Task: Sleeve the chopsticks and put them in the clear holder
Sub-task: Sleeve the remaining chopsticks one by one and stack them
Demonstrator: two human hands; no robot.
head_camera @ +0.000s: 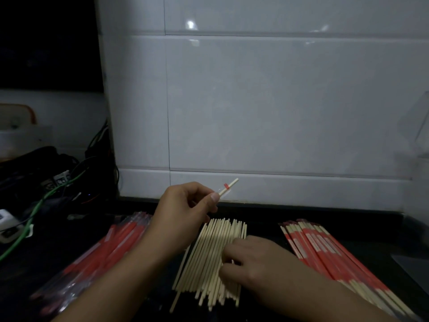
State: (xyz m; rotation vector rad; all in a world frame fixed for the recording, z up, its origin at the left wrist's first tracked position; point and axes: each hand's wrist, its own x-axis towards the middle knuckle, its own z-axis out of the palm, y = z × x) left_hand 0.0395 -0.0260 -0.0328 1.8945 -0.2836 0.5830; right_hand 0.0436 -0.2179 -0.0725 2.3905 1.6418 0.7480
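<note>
Both forearms bare, no sleeves/rings on left grip (185,205), right grip (253,261).

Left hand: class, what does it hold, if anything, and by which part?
The left hand pinches a sleeved chopstick partway along its length; the tip with a red band sticks out beyond the fingertips.

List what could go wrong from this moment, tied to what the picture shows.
1. The left hand pinches a chopstick by a short length near its tip; it may slip out.
2. The right hand rests on the loose bare chopsticks; a careless pull could scatter them into the sleeved pile beside them.
3. Dim light could hide a badly seated sleeve.
</note>
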